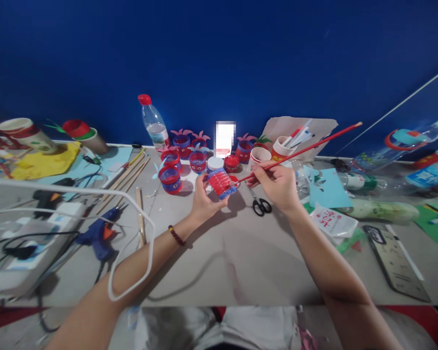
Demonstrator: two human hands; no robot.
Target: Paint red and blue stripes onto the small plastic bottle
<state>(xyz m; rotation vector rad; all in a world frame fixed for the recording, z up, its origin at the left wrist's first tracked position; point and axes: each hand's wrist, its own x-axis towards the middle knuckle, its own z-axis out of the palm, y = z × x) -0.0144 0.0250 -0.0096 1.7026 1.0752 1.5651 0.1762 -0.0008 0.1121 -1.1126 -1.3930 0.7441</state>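
Note:
My left hand (203, 203) holds a small red and blue painted cup (219, 183) tilted on its side, fingers wrapped around it. A long red paintbrush (299, 150) is pinched in my right hand (276, 184), its tip at the red painted side of the cup. Just behind the cup are an open jar of red paint (231, 162) and a white-lidded jar (215, 164). Several similar cups with paper leaves and eyes stand behind to the left, among them a blue and red cup (170, 181). Black-handled scissors (262, 207) lie below my right hand.
At left are a blue glue gun (101, 234), a white power strip (40, 243), looping white cable (151, 243) and wooden sticks (126, 182). A plastic bottle (154, 124) stands at the back. At right lie a phone (394, 262), light-blue paper (326, 189) and several bottles.

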